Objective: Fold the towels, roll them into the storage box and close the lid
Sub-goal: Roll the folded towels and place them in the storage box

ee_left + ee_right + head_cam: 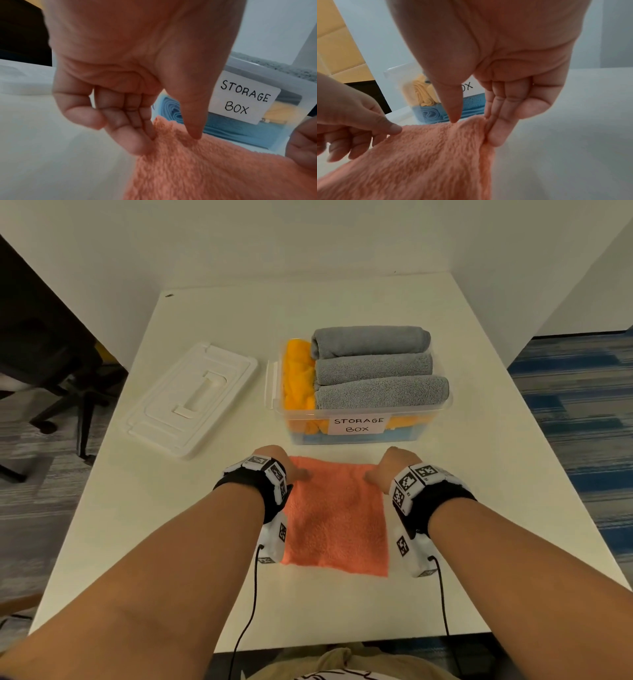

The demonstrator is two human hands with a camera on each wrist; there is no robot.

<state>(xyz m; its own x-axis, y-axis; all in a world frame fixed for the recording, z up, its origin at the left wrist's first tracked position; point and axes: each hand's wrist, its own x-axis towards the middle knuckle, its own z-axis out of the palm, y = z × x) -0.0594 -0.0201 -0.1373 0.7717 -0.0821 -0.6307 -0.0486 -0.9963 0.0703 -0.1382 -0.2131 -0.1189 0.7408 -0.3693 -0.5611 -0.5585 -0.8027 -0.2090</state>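
Both hands pinch the far corners of a folded orange towel on the white surface.

The white lid (191, 400) lies at the left of the surface (219, 313). The left hand (274, 462) has its thumb on top and fingers (137, 143) curled under the orange towel (337, 517) at its far left corner; the right hand (390, 465) pinches the far right corner likewise. Just beyond the towel stands the clear storage box (359, 424), open, holding rolled grey towels (373, 368) over yellow and blue ones.

Bare forearms, black wrist straps (255, 487) with white marker-printed camera blocks (409, 479), trailing black cables (442, 594).
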